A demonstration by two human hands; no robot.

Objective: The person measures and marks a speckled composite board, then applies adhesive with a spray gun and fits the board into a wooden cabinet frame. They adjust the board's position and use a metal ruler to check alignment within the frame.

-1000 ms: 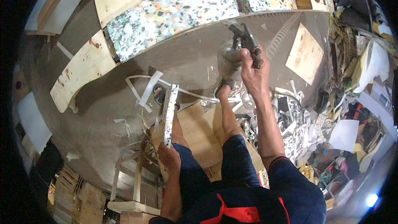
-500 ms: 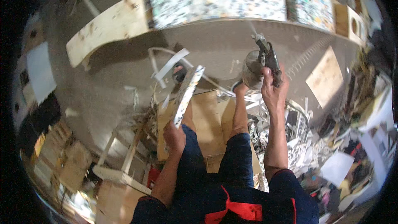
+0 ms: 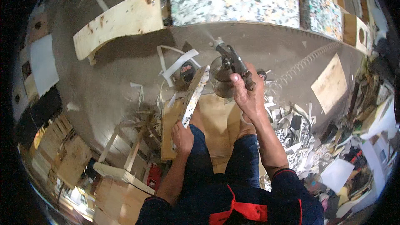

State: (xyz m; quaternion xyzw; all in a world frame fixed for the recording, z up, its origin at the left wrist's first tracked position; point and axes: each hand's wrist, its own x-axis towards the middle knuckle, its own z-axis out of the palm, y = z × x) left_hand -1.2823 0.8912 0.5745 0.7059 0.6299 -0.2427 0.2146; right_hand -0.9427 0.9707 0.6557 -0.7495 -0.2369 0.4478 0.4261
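The spray gun (image 3: 236, 63) has swung left along the near edge of the foam panel (image 3: 233, 2), its mist (image 3: 207, 31) now apparently reaching toward the left half. The right hand (image 3: 250, 94) grips the gun; the left hand (image 3: 182, 137) clasps a foam slab (image 3: 196, 98).

Muted light leaves the brown floor (image 3: 108, 79) dim, with darker shadow below the wooden frame (image 3: 125, 14) at upper left, patchy glare at lower left, soft detail toward the sides, and fisheye distortion (that frame bows into an arch) inside black, vignetted corners.
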